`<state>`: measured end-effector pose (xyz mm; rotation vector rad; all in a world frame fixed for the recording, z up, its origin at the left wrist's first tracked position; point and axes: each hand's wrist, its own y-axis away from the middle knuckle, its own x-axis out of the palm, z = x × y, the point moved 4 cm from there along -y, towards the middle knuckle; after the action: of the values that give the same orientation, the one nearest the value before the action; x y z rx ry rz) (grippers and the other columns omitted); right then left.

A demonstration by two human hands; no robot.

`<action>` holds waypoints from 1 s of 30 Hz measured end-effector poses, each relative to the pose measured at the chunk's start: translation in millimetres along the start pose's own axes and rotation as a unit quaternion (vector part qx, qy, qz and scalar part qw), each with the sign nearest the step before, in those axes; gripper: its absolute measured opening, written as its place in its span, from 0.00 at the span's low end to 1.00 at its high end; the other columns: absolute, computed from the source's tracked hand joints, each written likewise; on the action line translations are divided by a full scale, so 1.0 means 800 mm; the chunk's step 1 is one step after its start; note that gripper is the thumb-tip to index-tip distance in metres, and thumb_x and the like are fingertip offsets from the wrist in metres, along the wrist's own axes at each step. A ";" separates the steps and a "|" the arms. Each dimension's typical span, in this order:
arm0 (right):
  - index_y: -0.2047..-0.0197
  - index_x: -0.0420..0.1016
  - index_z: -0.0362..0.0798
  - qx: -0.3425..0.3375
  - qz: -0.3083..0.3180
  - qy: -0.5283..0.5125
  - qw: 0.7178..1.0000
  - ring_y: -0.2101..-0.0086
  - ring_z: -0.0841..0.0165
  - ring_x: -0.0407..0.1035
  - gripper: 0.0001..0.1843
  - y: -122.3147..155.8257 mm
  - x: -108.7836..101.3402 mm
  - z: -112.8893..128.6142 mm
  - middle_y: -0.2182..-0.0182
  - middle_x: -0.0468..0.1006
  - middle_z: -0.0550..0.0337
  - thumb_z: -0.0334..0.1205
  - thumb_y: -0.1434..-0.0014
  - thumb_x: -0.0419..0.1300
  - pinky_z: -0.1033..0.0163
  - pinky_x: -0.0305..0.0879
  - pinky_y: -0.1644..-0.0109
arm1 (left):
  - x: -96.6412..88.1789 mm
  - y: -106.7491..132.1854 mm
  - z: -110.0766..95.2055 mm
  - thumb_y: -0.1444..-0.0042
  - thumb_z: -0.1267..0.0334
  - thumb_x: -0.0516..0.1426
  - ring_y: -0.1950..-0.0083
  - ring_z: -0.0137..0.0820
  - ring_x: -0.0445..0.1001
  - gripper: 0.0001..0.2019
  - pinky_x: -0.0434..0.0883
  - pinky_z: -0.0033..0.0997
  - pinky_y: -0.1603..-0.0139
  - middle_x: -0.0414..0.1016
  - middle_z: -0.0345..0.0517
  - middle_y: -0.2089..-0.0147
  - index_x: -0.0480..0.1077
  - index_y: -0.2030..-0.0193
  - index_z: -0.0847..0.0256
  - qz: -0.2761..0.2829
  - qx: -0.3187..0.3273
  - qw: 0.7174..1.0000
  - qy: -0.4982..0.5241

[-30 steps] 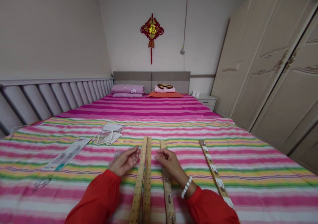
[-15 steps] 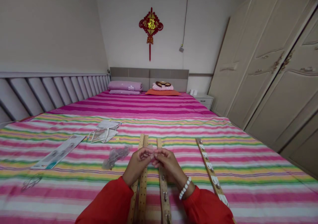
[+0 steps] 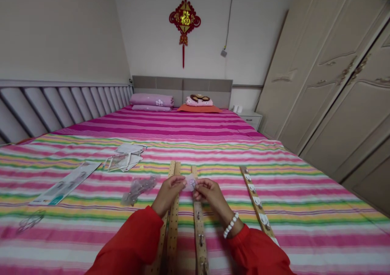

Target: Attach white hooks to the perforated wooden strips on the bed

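Observation:
Between my two hands is a clear adhesive hook [image 3: 191, 183], a see-through pad with a small shiny metal part. Its left edge is pinched by the fingertips of my left hand [image 3: 168, 192]. My right hand [image 3: 211, 193], with white beads at the wrist, grips the other side near the metal part. Below them lies a narrow wooden strip [image 3: 199, 226] with several metal hooks along it. Two perforated wooden strips [image 3: 173, 230] lie side by side under and beside my left hand, partly covered by it.
On the right lies a wooden strip with white-backed hooks [image 3: 257, 202]. To the left are a clear plastic bag of small parts [image 3: 138, 189], flat packets [image 3: 126, 159], a long white package [image 3: 67, 183] and thin metal rings [image 3: 31, 221], all on a striped bed sheet [image 3: 100, 234].
My hands have drawn slightly apart, and the clear adhesive hook now shows between them. The view has tilted a little downward.

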<state>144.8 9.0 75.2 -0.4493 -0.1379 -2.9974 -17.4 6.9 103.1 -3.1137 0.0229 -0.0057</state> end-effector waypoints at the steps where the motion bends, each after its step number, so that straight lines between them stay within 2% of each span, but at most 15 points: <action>1: 0.71 0.74 0.45 0.001 -0.001 0.000 1.000 0.84 0.73 0.67 0.16 -0.001 -0.001 -0.001 0.86 0.76 0.63 0.44 0.62 0.70 0.68 0.62 0.77 | 0.006 -0.002 0.005 0.64 0.52 0.67 0.65 0.31 0.73 0.22 0.68 0.29 0.62 0.77 0.44 0.67 0.74 0.64 0.65 0.017 -0.017 1.000 0.013; 3: 0.71 0.74 0.45 0.002 0.000 0.004 1.000 0.84 0.73 0.67 0.16 -0.003 -0.002 -0.004 0.86 0.76 0.63 0.44 0.62 0.70 0.68 0.62 0.78 | 0.016 -0.006 0.014 0.64 0.53 0.67 0.69 0.28 0.72 0.21 0.67 0.27 0.65 0.76 0.42 0.71 0.72 0.67 0.65 0.039 -0.046 0.998 0.032; 6: 0.70 0.75 0.44 -0.004 -0.005 0.009 1.000 0.84 0.74 0.66 0.15 -0.010 -0.008 -0.007 0.85 0.75 0.64 0.43 0.62 0.69 0.69 0.61 0.79 | 0.022 -0.016 0.023 0.68 0.55 0.69 0.73 0.25 0.70 0.22 0.65 0.25 0.69 0.73 0.38 0.76 0.72 0.67 0.65 0.028 -0.065 0.996 0.056; 10: 0.72 0.74 0.45 -0.008 -0.013 0.023 1.000 0.85 0.74 0.65 0.14 -0.020 -0.019 -0.010 0.85 0.74 0.65 0.43 0.62 0.69 0.69 0.60 0.81 | 0.024 -0.032 0.031 0.71 0.57 0.71 0.73 0.24 0.72 0.25 0.66 0.25 0.68 0.75 0.38 0.75 0.73 0.64 0.65 0.020 -0.075 0.994 0.078; 14: 0.75 0.72 0.46 -0.013 -0.025 0.035 0.999 0.86 0.74 0.63 0.12 -0.030 -0.025 -0.007 0.87 0.73 0.66 0.43 0.61 0.68 0.69 0.59 0.81 | 0.028 -0.045 0.038 0.73 0.59 0.71 0.74 0.24 0.71 0.23 0.66 0.24 0.69 0.75 0.39 0.75 0.73 0.68 0.65 0.011 -0.087 0.992 0.088; 18: 0.76 0.73 0.46 -0.036 -0.054 0.030 0.997 0.84 0.73 0.66 0.10 -0.044 -0.029 0.004 0.84 0.75 0.64 0.42 0.60 0.66 0.69 0.60 0.80 | 0.037 -0.064 0.035 0.72 0.59 0.71 0.73 0.23 0.71 0.19 0.67 0.23 0.69 0.75 0.39 0.75 0.74 0.72 0.65 0.003 -0.072 0.992 0.101; 23: 0.78 0.75 0.46 -0.079 -0.081 0.056 0.992 0.84 0.74 0.62 0.08 -0.078 -0.036 0.019 0.86 0.72 0.66 0.40 0.62 0.65 0.67 0.60 0.78 | 0.045 -0.099 0.027 0.68 0.60 0.69 0.73 0.23 0.71 0.16 0.68 0.24 0.68 0.76 0.40 0.73 0.76 0.71 0.64 -0.011 -0.043 0.995 0.093; 26: 0.79 0.74 0.46 -0.076 -0.103 0.066 0.990 0.83 0.73 0.62 0.07 -0.099 -0.041 0.011 0.86 0.72 0.66 0.38 0.65 0.65 0.67 0.58 0.78 | 0.045 -0.116 0.035 0.67 0.61 0.67 0.74 0.23 0.70 0.12 0.68 0.24 0.69 0.75 0.40 0.75 0.75 0.73 0.64 -0.036 -0.042 0.997 0.063; 30: 0.82 0.71 0.47 -0.070 -0.117 0.070 0.988 0.84 0.73 0.60 0.05 -0.117 -0.044 -0.016 0.88 0.70 0.66 0.38 0.66 0.63 0.66 0.57 0.79 | 0.045 -0.128 0.060 0.66 0.63 0.66 0.78 0.24 0.67 0.10 0.65 0.25 0.73 0.71 0.37 0.81 0.73 0.76 0.65 -0.059 -0.055 0.997 0.020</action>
<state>163.2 103.3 45.3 -0.2475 0.0362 -3.2711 20.4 109.8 58.4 -3.2196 -0.1655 -0.0725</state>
